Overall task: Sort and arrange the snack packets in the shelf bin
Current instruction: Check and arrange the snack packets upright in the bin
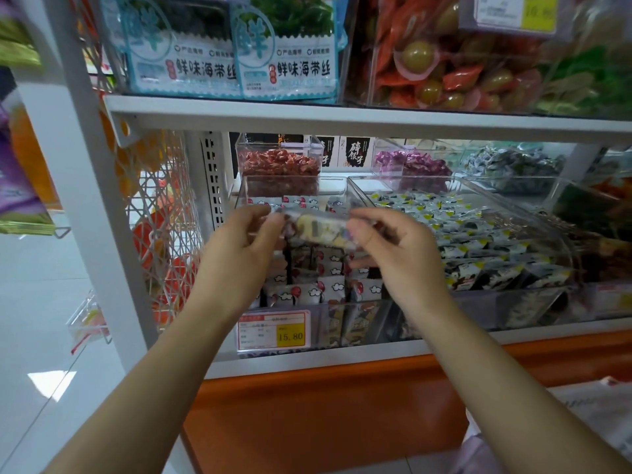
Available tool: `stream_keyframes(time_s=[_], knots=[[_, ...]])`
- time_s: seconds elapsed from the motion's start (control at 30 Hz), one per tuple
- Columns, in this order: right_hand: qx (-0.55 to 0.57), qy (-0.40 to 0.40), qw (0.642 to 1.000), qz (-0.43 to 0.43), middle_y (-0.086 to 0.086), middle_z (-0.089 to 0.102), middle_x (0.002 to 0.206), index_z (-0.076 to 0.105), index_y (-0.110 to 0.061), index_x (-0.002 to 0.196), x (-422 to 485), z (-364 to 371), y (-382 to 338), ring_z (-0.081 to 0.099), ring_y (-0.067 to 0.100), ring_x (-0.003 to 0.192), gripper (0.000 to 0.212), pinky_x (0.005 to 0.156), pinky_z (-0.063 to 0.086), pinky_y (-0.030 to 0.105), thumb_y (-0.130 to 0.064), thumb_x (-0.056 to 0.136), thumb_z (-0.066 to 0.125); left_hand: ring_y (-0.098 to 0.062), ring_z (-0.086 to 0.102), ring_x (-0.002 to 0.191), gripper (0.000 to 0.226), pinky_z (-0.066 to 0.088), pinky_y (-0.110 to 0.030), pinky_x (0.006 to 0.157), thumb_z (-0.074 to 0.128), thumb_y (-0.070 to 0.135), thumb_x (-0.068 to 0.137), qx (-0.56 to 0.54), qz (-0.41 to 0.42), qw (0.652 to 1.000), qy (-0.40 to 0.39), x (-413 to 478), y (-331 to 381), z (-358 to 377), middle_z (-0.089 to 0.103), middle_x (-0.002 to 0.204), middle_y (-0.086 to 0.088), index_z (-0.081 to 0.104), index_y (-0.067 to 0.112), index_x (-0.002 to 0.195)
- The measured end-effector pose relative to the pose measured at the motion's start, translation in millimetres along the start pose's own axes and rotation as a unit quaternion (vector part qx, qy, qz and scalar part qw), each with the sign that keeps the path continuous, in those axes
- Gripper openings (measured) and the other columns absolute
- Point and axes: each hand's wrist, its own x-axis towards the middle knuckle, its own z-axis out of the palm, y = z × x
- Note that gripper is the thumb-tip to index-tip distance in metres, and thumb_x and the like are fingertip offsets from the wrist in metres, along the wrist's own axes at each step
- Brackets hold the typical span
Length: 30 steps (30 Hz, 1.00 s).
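Forearms, both bare, reach up from the lower edge of view toward the middle shelf. Left hand [239, 244] and right hand [396, 254] meet over the clear acrylic shelf bin [362, 323]. Each pinches one end of a small pale plastic-wrapped snack packet [321, 230] with dark and yellow print. The packet is held roughly level above the bin's middle, clear of the contents. It is blurred, so the print is unreadable and exact finger placement is uncertain.

Bin contents: white packets with red and cloud print [307, 292], standing on edge in rows near the front, looser toward the back. A red-and-yellow price label [273, 331] sits on the front wall. Just to the right is a wider clear bin [533, 302] holding black, white and yellow packets [478, 234].

Risks (judgement):
- The grip is at the packet's ends only. Slick film could slip from one pinch, and the packet would drop crooked onto the rows or over the front wall to the floor.
- Pushing it down between the upright packets may tip a row, since they seem to lean on each other with little support.
- The held packet's colours partly resemble the neighbour's stock. With the print unclear, a mis-sort into the wrong bin is possible.
- The white upper shelf [342, 118] hangs close overhead, so a lifted wrist could knock it.
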Motion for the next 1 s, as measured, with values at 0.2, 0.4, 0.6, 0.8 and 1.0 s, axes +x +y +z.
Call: stream_keyframes(time_s=[0.2, 0.4, 0.6, 0.8, 1.0], knots=[[0.058, 0.075, 0.995, 0.027, -0.001, 0.061, 0.09, 0.059, -0.028, 0.1, 17.1, -9.6, 7.2, 0.064, 0.008, 0.059, 0.019, 0.053, 0.055, 0.021, -0.012, 0.089, 0.061, -0.021, 0.031, 0.135, 0.05, 0.023, -0.032, 0.109, 0.041, 0.037, 0.097, 0.286, 0.103, 0.947, -0.101, 22.8, -18.0, 23.5, 0.038, 0.147, -0.007, 0.04, 0.012, 0.139], [0.032, 0.05, 0.998, 0.038, 0.006, 0.062, 0.086, 0.058, -0.025, 0.108, 24.6, -6.0, 13.9, 0.068, 0.01, 0.063, 0.03, 0.061, 0.059, 0.027, -0.005, 0.087, 0.061, -0.011, -0.006, 0.144, 0.069, -0.004, -0.05, 0.113, 0.007, 0.057, 0.092, 0.435, 0.069, 0.865, -0.241, 35.5, -39.0, 37.3, 0.01, 0.158, 0.004, 0.023, 0.021, 0.147], [0.01, 0.037, 0.999, 0.019, -0.005, 0.055, 0.094, 0.053, -0.025, 0.113, 27.9, -4.3, 15.3, 0.068, 0.008, 0.067, 0.032, 0.06, 0.058, 0.024, -0.007, 0.087, 0.062, -0.012, 0.007, 0.143, 0.066, -0.002, -0.052, 0.112, 0.011, 0.058, 0.091, 0.447, 0.078, 0.86, -0.234, 29.5, -37.1, 40.4, 0.027, 0.153, 0.005, 0.038, 0.021, 0.14], [-0.114, -0.006, 0.993, -0.023, 0.004, 0.059, 0.097, 0.05, -0.018, 0.102, 48.5, 9.0, 11.6, 0.061, 0.022, 0.081, 0.025, 0.07, 0.054, 0.036, -0.012, 0.084, 0.066, -0.022, 0.026, 0.133, 0.065, 0.01, -0.049, 0.114, 0.018, 0.059, 0.09, 0.466, 0.08, 0.852, -0.225, 19.7, -24.2, 28.3, 0.039, 0.138, -0.003, 0.048, 0.019, 0.13], [-0.222, -0.134, 0.964, -0.053, -0.007, 0.053, 0.088, 0.055, -0.015, 0.106, 69.8, 27.1, 10.5, 0.049, 0.008, 0.074, 0.025, 0.056, 0.033, 0.007, -0.02, 0.084, 0.067, -0.02, 0.03, 0.129, 0.067, 0.016, -0.049, 0.112, 0.015, 0.058, 0.084, 0.447, 0.093, 0.852, -0.255, 11.6, -19.7, 16.7, 0.042, 0.132, 0.0, 0.053, 0.022, 0.125]])
